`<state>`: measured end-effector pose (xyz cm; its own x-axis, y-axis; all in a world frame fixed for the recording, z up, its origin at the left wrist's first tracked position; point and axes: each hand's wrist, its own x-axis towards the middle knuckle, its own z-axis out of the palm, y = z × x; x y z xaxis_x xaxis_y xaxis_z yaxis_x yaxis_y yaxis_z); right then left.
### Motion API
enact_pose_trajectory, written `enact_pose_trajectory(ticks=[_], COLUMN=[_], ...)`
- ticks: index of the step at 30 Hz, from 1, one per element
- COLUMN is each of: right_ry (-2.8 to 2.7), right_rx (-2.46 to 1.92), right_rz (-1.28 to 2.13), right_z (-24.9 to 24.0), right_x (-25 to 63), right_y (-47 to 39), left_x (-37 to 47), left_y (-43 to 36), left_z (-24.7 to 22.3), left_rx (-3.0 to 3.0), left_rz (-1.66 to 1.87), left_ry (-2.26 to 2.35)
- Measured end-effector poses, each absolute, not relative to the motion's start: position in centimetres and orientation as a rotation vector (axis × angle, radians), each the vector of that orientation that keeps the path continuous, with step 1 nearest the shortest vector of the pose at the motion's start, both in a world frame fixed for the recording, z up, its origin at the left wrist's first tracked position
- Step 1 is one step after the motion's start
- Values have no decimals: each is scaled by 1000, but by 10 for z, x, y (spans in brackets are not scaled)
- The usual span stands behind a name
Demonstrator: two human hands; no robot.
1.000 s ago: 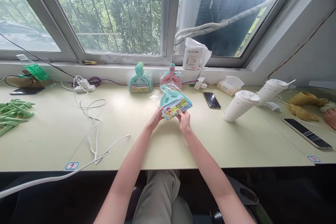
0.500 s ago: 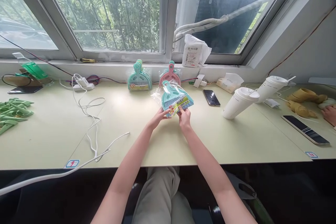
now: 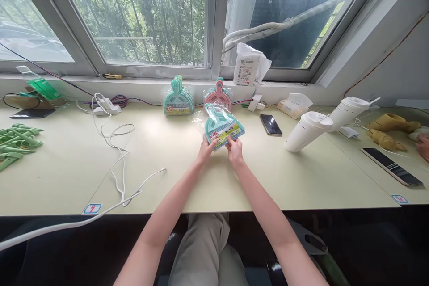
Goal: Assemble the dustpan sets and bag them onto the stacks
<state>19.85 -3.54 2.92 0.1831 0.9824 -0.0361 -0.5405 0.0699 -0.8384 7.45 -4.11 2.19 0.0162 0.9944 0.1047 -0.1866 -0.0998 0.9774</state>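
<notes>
A small teal dustpan-and-brush set (image 3: 221, 126) in a clear plastic bag is held just above the pale green table (image 3: 268, 178), handle pointing away from me. My left hand (image 3: 207, 148) grips its lower left corner and my right hand (image 3: 235, 149) pinches its lower right edge. Behind it, a stack of bagged teal sets (image 3: 178, 98) and a pink set (image 3: 217, 94) lean against the window ledge.
A black phone (image 3: 270, 124), two tipped white lidded cups (image 3: 307, 131), a long dark phone (image 3: 392, 166) and yellow items (image 3: 385, 127) lie to the right. White cables (image 3: 115, 152) and green plastic pieces (image 3: 16, 140) lie left. Another person's hand (image 3: 423, 145) is at the right edge.
The bagged set has turned flatter and more square to me, and sunk slightly toward the table. My left hand has closed in on its lower left corner. My right hand's grip has stayed.
</notes>
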Motion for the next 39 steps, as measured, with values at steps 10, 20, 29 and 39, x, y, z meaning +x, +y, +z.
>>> enact_pose_trajectory(ticks=[10,20,29,39], right_ry=[-732,-649,-759,-802], right_rx=[-838,-774,-751,-716], right_rz=[1307,1351,1480,1518], right_z=[25,23,28,31], right_x=[192,199,205,200], right_y=[-35,-29,-27,-34], left_x=[61,69,45,35], left_y=[-41,-46,-46,-43], left_z=[34,41,52,40], left_rx=[1030,1021,1013,970], left_rz=[1379,1223,1182,1104], left_ry=[860,774,666,651])
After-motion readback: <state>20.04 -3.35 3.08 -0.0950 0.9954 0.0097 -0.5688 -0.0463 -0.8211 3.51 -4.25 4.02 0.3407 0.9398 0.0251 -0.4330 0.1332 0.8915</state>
